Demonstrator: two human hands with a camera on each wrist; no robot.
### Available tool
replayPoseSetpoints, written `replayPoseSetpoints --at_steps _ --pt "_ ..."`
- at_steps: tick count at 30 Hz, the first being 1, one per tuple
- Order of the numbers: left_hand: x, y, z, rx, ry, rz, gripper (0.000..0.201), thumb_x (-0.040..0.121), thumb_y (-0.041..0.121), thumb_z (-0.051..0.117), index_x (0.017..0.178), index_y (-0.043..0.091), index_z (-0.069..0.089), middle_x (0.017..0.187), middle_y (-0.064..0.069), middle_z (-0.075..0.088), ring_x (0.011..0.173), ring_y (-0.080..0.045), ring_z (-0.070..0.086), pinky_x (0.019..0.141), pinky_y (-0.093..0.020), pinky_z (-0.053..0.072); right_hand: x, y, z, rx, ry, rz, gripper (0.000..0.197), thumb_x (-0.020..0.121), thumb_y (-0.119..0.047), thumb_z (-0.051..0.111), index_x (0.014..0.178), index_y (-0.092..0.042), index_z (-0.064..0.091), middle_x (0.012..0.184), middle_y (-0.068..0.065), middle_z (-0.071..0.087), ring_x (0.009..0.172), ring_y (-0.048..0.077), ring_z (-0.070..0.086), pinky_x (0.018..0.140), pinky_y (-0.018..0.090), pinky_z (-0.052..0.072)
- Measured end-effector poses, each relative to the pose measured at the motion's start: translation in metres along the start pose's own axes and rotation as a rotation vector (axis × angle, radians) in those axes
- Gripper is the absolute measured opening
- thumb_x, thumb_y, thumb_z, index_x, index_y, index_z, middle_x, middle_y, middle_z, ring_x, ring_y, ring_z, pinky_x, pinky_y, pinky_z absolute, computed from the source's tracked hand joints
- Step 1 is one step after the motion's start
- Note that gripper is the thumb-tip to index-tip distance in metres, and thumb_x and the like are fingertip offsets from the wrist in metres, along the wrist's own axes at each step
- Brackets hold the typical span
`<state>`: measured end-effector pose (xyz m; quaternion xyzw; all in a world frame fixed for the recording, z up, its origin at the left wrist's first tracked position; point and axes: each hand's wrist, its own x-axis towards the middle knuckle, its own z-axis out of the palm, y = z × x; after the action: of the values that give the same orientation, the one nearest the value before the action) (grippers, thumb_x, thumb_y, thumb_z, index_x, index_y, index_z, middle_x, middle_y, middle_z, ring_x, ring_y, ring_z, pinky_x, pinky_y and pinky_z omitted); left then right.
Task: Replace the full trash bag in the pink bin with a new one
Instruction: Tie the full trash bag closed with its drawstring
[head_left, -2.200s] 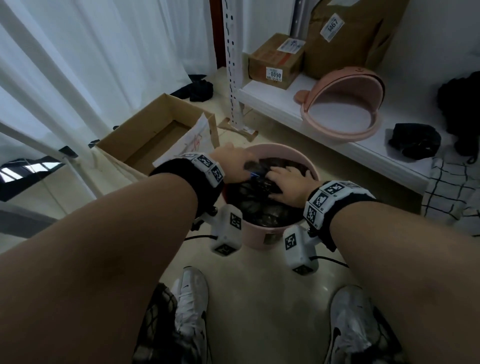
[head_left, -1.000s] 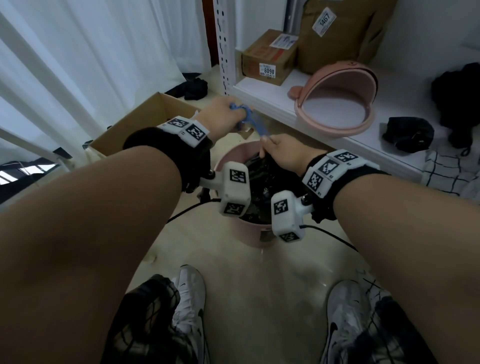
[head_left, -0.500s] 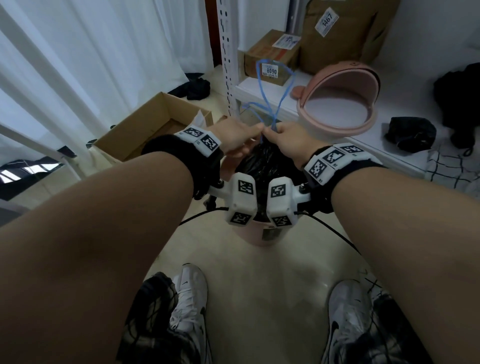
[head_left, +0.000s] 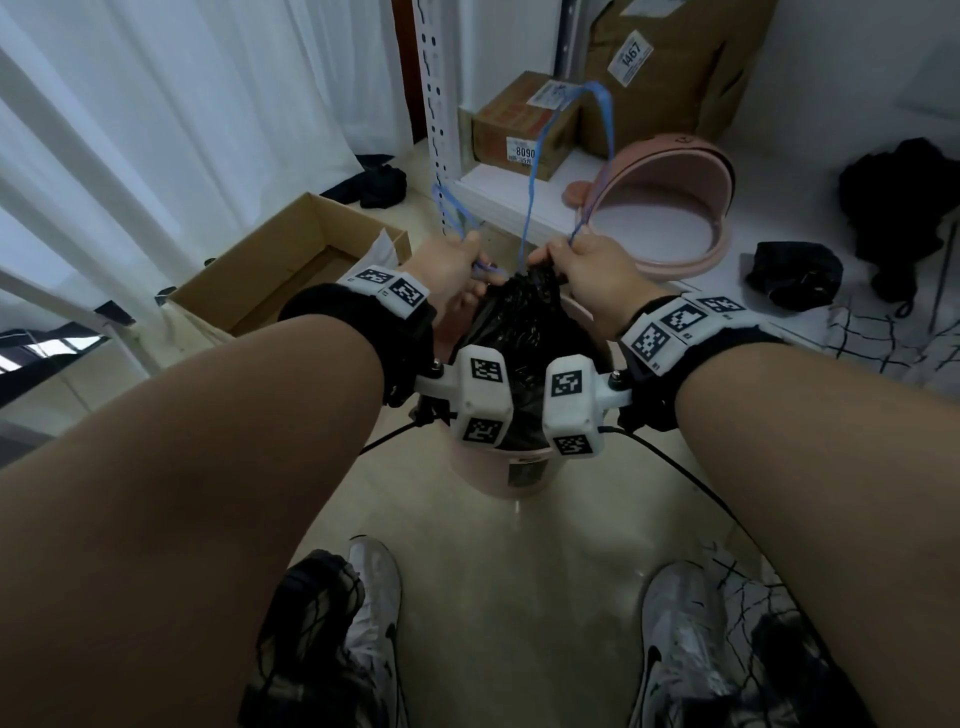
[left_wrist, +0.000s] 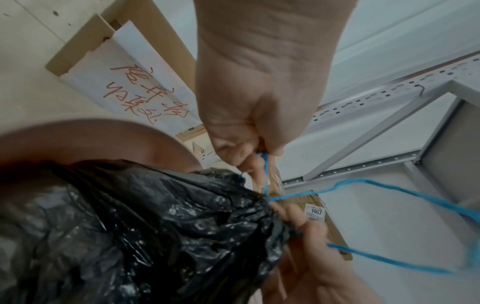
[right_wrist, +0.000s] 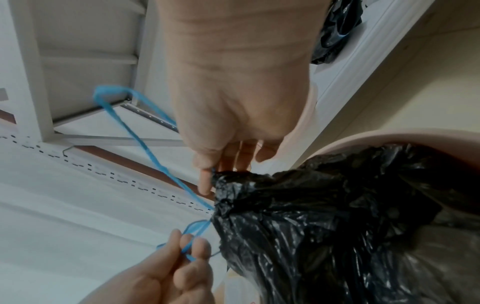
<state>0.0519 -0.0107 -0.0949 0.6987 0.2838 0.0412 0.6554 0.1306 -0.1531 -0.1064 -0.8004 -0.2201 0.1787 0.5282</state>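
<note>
The pink bin (head_left: 519, 475) stands on the floor between my feet, holding a full black trash bag (head_left: 519, 322) whose mouth is gathered into a tight neck. My left hand (head_left: 467, 270) pinches a short loop of the blue drawstring (head_left: 602, 119) at the neck's left side. On the neck's right side my right hand (head_left: 561, 260) grips the long drawstring loop, which arches up over the shelf. In the left wrist view my left hand (left_wrist: 249, 160) pinches the string beside the bag (left_wrist: 155, 216). In the right wrist view my right hand (right_wrist: 223, 170) holds the bag neck (right_wrist: 233, 185) and string.
An open cardboard box (head_left: 291, 260) sits on the floor left of the bin. A white shelf (head_left: 519, 200) behind carries the bin's pink lid (head_left: 670, 208), brown parcels (head_left: 519, 130) and black bundles (head_left: 795, 275). White curtains hang at left. My shoes (head_left: 374, 597) stand near.
My hands rose out of the bin and pulled the blue drawstrings up and apart. The bag mouth has drawn closed into a neck, and the long loop now stands taller.
</note>
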Motion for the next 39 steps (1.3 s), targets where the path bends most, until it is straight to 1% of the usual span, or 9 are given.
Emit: replayPoseSetpoints --at_steps 4,10,17,21,26,31,35,37,39 --pt "0.003 -0.001 -0.002 -0.004 0.041 -0.014 0.039 0.102 0.030 0.035 0.070 0.011 0.047 0.069 -0.008 0.056 0.054 -0.014 0.052 0.048 -0.018 0.045 -0.007 -0.008 0.005 0.381 -0.039 0.055 0.030 0.100 -0.022 0.044 0.078 -0.019 0.065 0.085 -0.001 0.067 0.044 0.001 0.039 0.049 0.013 0.038" --pt "0.003 -0.004 -0.004 -0.216 0.021 -0.015 0.035 0.102 0.020 0.036 0.071 0.008 0.046 0.064 -0.008 0.064 0.050 -0.011 0.062 0.051 -0.017 0.053 -0.009 -0.011 0.016 0.398 -0.143 0.148 0.020 0.094 -0.006 0.052 0.114 -0.007 0.054 0.079 0.002 0.056 0.053 0.007 0.050 0.052 0.016 0.041" --pt "-0.001 0.003 -0.001 -0.232 -0.022 0.121 0.033 0.102 0.020 0.037 0.075 0.009 0.051 0.074 -0.006 0.063 0.057 -0.009 0.062 0.061 -0.018 0.053 -0.002 -0.010 0.025 0.311 -0.129 0.186 0.010 0.084 -0.010 0.068 0.076 -0.009 0.063 0.071 0.004 0.056 0.057 0.009 0.050 0.049 0.015 0.044" --pt "0.001 0.001 -0.008 -0.230 0.036 0.089 0.036 0.103 0.026 0.032 0.072 0.013 0.044 0.065 -0.002 0.066 0.037 -0.003 0.050 0.040 -0.014 0.039 -0.003 -0.017 0.027 0.425 -0.048 0.192 0.025 0.094 -0.008 0.051 0.070 -0.010 0.058 0.072 0.005 0.055 0.048 0.007 0.044 0.043 0.014 0.042" --pt "0.001 0.008 -0.010 -0.283 0.070 0.079 0.039 0.104 0.030 0.027 0.069 0.015 0.037 0.060 -0.003 0.049 0.037 -0.009 0.037 0.042 -0.019 0.032 0.001 -0.025 0.023 0.554 0.027 0.180 0.036 0.103 -0.018 0.031 0.077 -0.011 0.055 0.054 -0.002 0.067 0.033 0.002 0.043 0.040 0.015 0.038" --pt "0.000 0.001 -0.014 0.054 0.031 -0.082 0.042 0.102 0.031 0.028 0.063 0.016 0.033 0.057 0.001 0.030 0.045 -0.013 0.023 0.047 -0.023 0.022 0.005 -0.013 0.012 0.111 -0.001 0.267 0.041 0.101 -0.018 0.034 0.067 -0.011 0.056 0.057 0.002 0.049 0.023 0.001 0.037 0.036 0.018 0.033" --pt "0.000 0.004 -0.007 0.166 0.027 0.119 0.040 0.102 0.027 0.031 0.065 0.016 0.041 0.059 -0.001 0.044 0.044 -0.010 0.038 0.047 -0.022 0.030 -0.004 -0.029 0.009 -0.090 -0.024 0.288 0.031 0.098 -0.013 0.038 0.109 0.005 0.061 0.076 0.005 0.055 0.081 0.026 0.066 0.052 0.021 0.045" --pt "-0.004 0.016 -0.003 0.119 -0.019 0.234 0.037 0.103 0.023 0.031 0.070 0.014 0.045 0.062 -0.003 0.052 0.041 -0.005 0.043 0.046 -0.018 0.036 -0.009 -0.040 0.010 -0.381 -0.134 0.213 0.019 0.094 -0.006 0.044 0.091 0.002 0.060 0.083 0.011 0.053 0.079 0.031 0.055 0.065 0.031 0.039" --pt "-0.008 0.028 -0.001 0.096 -0.024 0.313 0.036 0.103 0.020 0.032 0.071 0.013 0.047 0.067 -0.004 0.056 0.047 -0.005 0.049 0.050 -0.016 0.043 -0.009 -0.043 0.014 -0.113 -0.144 0.336 0.023 0.089 -0.003 0.045 0.067 -0.010 0.045 0.070 0.007 0.042 0.057 0.023 0.039 0.053 0.031 0.030"
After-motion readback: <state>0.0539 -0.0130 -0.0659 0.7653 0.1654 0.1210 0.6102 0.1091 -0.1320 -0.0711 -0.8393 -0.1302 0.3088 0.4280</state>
